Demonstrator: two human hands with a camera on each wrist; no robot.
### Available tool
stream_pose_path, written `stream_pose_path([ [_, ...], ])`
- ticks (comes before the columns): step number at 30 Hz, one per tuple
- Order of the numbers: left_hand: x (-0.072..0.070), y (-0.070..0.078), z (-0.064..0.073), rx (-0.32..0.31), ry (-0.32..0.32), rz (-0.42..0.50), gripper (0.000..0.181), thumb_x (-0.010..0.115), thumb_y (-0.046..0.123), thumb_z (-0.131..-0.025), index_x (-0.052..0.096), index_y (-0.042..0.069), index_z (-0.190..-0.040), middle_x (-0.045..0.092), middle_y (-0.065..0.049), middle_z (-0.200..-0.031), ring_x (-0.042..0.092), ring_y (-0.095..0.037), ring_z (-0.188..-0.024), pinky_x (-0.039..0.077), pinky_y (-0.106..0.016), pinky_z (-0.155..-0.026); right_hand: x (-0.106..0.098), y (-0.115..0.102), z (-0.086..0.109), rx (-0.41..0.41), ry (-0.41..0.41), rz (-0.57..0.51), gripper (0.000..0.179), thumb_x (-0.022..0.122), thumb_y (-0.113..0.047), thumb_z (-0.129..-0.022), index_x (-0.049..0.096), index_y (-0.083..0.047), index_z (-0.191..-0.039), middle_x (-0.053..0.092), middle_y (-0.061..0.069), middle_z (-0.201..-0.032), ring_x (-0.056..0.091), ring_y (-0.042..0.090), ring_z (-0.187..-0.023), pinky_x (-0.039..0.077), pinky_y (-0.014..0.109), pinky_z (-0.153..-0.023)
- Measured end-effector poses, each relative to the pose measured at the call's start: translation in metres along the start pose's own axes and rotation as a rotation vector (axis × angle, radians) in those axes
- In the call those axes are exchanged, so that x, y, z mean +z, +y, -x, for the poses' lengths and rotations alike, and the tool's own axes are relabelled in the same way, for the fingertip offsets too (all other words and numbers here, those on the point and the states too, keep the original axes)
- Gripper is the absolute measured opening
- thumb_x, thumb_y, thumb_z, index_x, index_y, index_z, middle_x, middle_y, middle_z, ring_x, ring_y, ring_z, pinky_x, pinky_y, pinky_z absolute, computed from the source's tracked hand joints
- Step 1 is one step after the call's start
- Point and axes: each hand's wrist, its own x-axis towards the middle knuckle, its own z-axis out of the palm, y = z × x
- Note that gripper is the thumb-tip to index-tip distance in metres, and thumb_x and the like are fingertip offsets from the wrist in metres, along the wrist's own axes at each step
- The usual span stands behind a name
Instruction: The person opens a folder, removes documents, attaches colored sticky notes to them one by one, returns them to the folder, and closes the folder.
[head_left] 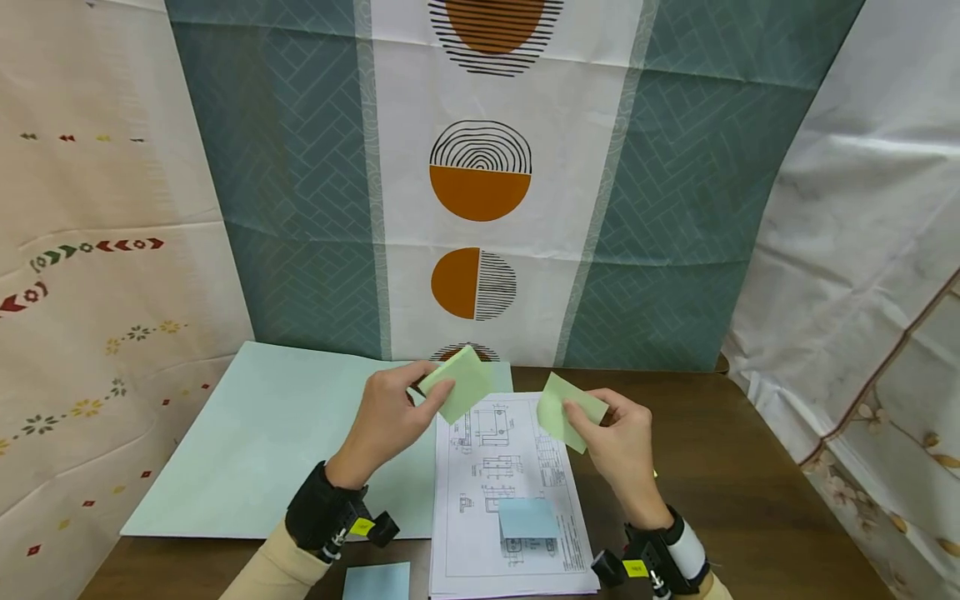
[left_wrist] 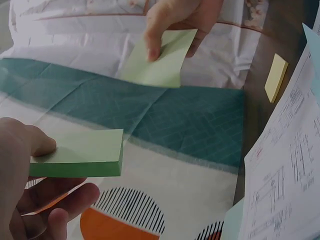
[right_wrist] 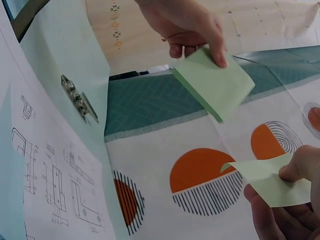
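Observation:
My left hand (head_left: 390, 417) pinches a thick pad of green sticky notes (left_wrist: 80, 150) between thumb and fingers, above the paper's far end. A single green sticky note (head_left: 558, 410), slightly curled at one corner in the right wrist view, is pinched by my right hand (head_left: 622, 437). Pad and note are apart, both held in the air. Below them lies a stack of printed technical drawings (head_left: 465, 533), with a blue sticky note (head_left: 528, 518) on its lower part.
A pale green folder (head_left: 300, 450) lies open on the brown table (head_left: 690, 467), its metal clip (right_wrist: 79, 98) visible in the right wrist view. A blue sticky-note pad (head_left: 377, 582) is at the front edge. A yellow pad (left_wrist: 276, 78) lies beside the drawings. Patterned cloths hang behind.

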Motion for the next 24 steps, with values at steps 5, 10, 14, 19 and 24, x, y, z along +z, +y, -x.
stream_pose_path([
  [5, -0.024, -0.016, 0.005, -0.088, -0.030, 0.000, 0.019, 0.080, 0.013, -0.104, 0.083, 0.001, -0.117, 0.086, -0.012, -0.097, 0.072, -0.015, -0.075, 0.059, -0.024, -0.067, -0.001, -0.001, -0.001, 0.005, -0.001, 0.007, 0.008, 0.087, -0.002, -0.094, 0.083, 0.004, -0.098, 0.076, 0.011, -0.075, 0.058, 0.007, -0.052, 0.045, 0.021, -0.047],
  [10, -0.040, -0.025, 0.009, -0.113, -0.024, 0.000, 0.016, 0.078, 0.012, -0.105, 0.084, 0.003, -0.116, 0.086, -0.012, -0.098, 0.069, -0.010, -0.074, 0.058, -0.024, -0.064, -0.001, 0.000, 0.000, 0.012, -0.001, 0.011, 0.009, 0.087, -0.002, -0.094, 0.082, 0.004, -0.098, 0.078, 0.016, -0.079, 0.061, 0.008, -0.054, 0.047, 0.021, -0.048],
  [14, -0.043, -0.025, 0.009, -0.083, -0.050, 0.000, 0.013, 0.078, 0.013, -0.106, 0.084, 0.005, -0.113, 0.085, -0.010, -0.100, 0.069, -0.010, -0.076, 0.059, -0.025, -0.066, -0.001, 0.001, 0.001, 0.011, 0.007, 0.021, 0.008, 0.087, -0.001, -0.094, 0.082, 0.004, -0.098, 0.079, 0.020, -0.082, 0.062, 0.007, -0.057, 0.049, 0.021, -0.050],
  [19, -0.043, -0.027, 0.010, -0.049, -0.132, 0.011, 0.007, 0.079, 0.014, -0.105, 0.084, 0.010, -0.105, 0.082, -0.004, -0.097, 0.068, -0.007, -0.079, 0.060, -0.024, -0.068, 0.000, 0.001, 0.002, 0.007, 0.001, 0.029, 0.008, 0.086, 0.001, -0.094, 0.082, 0.006, -0.098, 0.080, 0.024, -0.086, 0.065, 0.006, -0.059, 0.053, 0.020, -0.053],
  [24, -0.049, -0.031, 0.015, -0.050, -0.237, 0.060, 0.003, 0.082, 0.013, -0.103, 0.084, 0.013, -0.104, 0.081, 0.001, -0.095, 0.063, -0.001, -0.077, 0.056, -0.024, -0.065, 0.000, -0.001, 0.001, 0.003, -0.006, 0.013, 0.007, 0.085, 0.002, -0.094, 0.082, 0.006, -0.098, 0.080, 0.024, -0.086, 0.065, 0.006, -0.059, 0.054, 0.019, -0.054],
])
